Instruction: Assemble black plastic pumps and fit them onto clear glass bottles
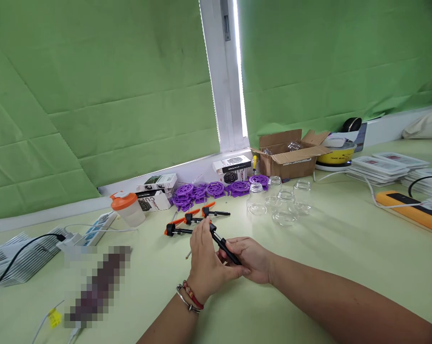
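Observation:
In the middle of the table I hold a slim black tool with both hands. It has a round black head, a short shiny rod and a black shaft, tilted down to the right. My right hand is closed around the shaft. My left hand has its fingers along the head end and its thumb near the shaft's lower end; its palm side is partly hidden. Just beyond lie several similar black tools with orange handles. A thin rod lies beside my left fingers.
Purple round plastic parts lie in a row behind, near boxes. Clear glass jars stand right of them, before an open carton. An orange-lidded shaker, cables and a power strip are at left; an orange bar at right.

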Tool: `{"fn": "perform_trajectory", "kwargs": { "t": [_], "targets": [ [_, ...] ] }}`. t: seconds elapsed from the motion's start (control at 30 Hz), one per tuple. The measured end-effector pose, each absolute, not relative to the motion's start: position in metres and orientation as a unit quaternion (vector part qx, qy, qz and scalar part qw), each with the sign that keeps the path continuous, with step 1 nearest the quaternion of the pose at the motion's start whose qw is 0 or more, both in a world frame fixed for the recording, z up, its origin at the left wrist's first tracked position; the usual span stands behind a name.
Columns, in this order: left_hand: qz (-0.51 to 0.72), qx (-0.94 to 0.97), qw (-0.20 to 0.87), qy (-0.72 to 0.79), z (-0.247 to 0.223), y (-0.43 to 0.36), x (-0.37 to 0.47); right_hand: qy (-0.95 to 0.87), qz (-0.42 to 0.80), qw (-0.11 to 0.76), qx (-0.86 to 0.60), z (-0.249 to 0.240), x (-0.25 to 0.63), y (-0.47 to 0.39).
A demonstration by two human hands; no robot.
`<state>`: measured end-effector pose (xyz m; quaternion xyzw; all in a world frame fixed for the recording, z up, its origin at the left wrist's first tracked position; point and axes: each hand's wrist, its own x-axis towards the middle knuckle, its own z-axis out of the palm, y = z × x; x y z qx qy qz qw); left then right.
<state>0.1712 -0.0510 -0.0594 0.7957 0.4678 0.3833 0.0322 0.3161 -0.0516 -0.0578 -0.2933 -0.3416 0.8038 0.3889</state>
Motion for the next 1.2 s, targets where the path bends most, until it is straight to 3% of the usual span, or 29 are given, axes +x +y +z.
{"fn": "perform_trajectory", "kwargs": {
  "t": [0.67, 0.83, 1.07, 1.2],
  "targets": [
    [0.412, 0.781, 0.023, 0.469, -0.051, -0.050, 0.170, -0.354, 0.794, 0.404, -0.284, -0.063, 0.315, -0.042],
    [0.437, 0.742, -0.009, 0.508, -0.043, -0.035, 0.144, -0.502, 0.585, 0.460, -0.440, -0.079, 0.330, -0.015],
    [0.412, 0.736, -0.034, 0.537, -0.039, -0.026, 0.128, -0.717, 0.292, 0.328, -0.542, -0.098, 0.322, 0.010],
    [0.405, 0.747, -0.009, 0.527, -0.040, -0.029, 0.130, -0.772, 0.209, 0.265, -0.539, -0.091, 0.307, 0.015]
  ]
}}
